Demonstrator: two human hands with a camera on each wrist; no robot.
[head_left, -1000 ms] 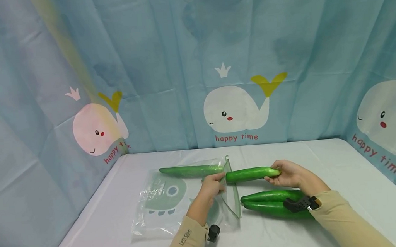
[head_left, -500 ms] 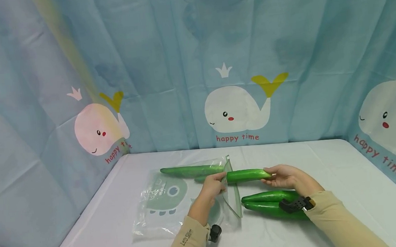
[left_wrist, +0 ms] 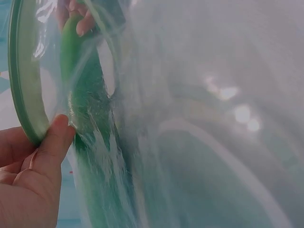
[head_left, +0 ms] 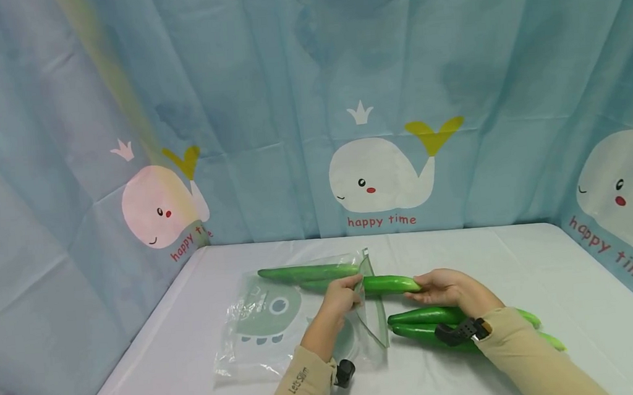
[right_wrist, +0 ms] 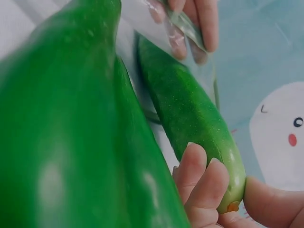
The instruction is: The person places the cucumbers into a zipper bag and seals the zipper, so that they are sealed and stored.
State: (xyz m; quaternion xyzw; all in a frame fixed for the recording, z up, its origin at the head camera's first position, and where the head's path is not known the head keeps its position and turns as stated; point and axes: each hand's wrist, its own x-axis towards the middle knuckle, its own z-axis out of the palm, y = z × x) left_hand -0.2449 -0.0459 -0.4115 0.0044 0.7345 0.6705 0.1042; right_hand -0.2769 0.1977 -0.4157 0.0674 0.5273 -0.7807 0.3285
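Note:
In the head view a clear zip bag (head_left: 273, 350) with a green print lies on the table, its mouth facing right. My left hand (head_left: 333, 311) pinches the bag's edge at the mouth; the left wrist view shows thumb and finger on the green rim (left_wrist: 23, 114). With fingers and thumb, my right hand (head_left: 452, 289) holds the pale end of a cucumber (head_left: 393, 284), also large in the right wrist view (right_wrist: 190, 104). Its far part is inside the bag. Another cucumber (head_left: 306, 273) lies in the bag along the back side.
Two cucumbers (head_left: 426, 315) lie side by side on the white table (head_left: 465, 244), partly under my right wrist, which wears a black strap (head_left: 461, 332). A black device (head_left: 344, 372) sits at my left wrist. Behind the table hangs a blue curtain (head_left: 260, 189) with whale prints.
My right hand has moved left with the cucumber, which has slid farther into the bag. My left hand stays at the bag's mouth. More of the two table cucumbers shows on the right.

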